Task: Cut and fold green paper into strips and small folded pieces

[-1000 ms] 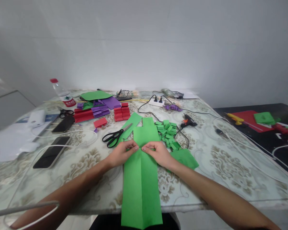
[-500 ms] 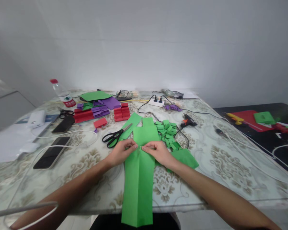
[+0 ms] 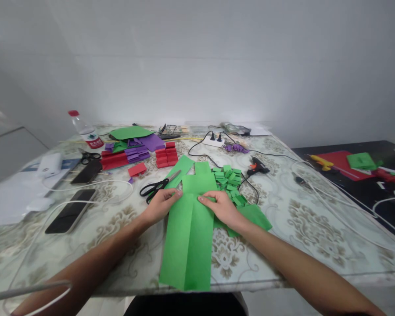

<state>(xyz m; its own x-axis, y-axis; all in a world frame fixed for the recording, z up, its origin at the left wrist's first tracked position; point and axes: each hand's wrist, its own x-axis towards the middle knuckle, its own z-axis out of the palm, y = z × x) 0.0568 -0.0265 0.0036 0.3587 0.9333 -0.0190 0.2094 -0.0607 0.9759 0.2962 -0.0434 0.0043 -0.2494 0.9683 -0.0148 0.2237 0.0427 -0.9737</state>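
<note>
**Creased green sheet, gripped at its far end by both hands**

Worktop (image 3: 304, 219) spans the lower half of the frame. Creased green sheet (image 3: 191, 245) lies lower centre, its near end by the worktop's front edge, a lengthwise crease down its middle.

Left hand (image 3: 163, 205): thumb and fingers nearly closed, pinching the sheet's upper left corner. Right hand (image 3: 222, 208): also nearly closed, pinching the upper edge right of the crease.

Technique (my judgement): hold the far edge level, match both halves to the crease, then press from the middle outward; tugging one corner would likely skew the line.

Surroundings, by size: green panel (image 3: 253, 216), centre right, partly under the right wrist, may drag along with it. Black scissors (image 3: 154, 188) lie open just beyond the left hand (contact cannot be told), blades pointing up and right; the nearest hazard. Glue gun (image 3: 258, 166), right of centre, trails a cord. Small green folded pieces (image 3: 229, 177) crowd the right hand's far side and could scatter.
</note>
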